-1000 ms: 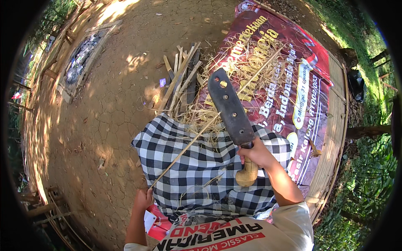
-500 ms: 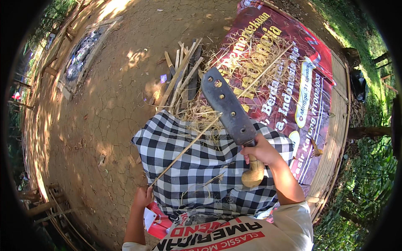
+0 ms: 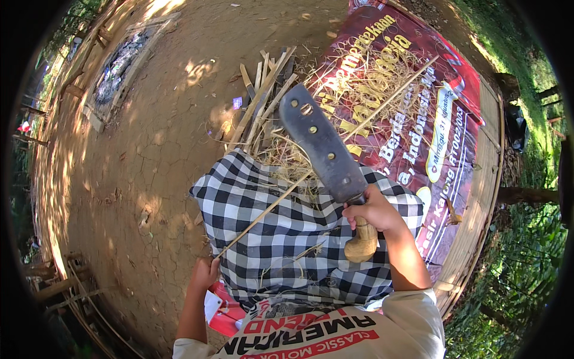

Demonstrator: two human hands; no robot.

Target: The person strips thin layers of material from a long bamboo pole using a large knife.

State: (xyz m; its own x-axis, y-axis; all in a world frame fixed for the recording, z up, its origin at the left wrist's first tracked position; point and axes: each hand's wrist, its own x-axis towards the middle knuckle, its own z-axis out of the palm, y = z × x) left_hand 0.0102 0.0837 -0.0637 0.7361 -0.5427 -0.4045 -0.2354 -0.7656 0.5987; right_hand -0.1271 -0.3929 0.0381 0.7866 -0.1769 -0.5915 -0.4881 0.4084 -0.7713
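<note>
My right hand is closed round the wooden handle of a machete. Its broad dark blade, pierced by several holes, points away and to the left above my lap. At the lower left, my left hand pinches the near end of a thin bamboo strip. The strip slants up across the black-and-white checked cloth over my lap and meets the blade's left edge. Pale shavings lie at the cloth's far edge, partly hidden by the blade.
Split bamboo pieces lie piled on the cracked dirt ground. To the right, a dark red banner covers part of a bamboo platform, with loose shavings and a long strip on it. A wood-framed ash pit is at the far left.
The blade has shifted slightly left and away. My left hand has risen a little with the strip. A thin curled sliver now shows beside the blade's left edge.
</note>
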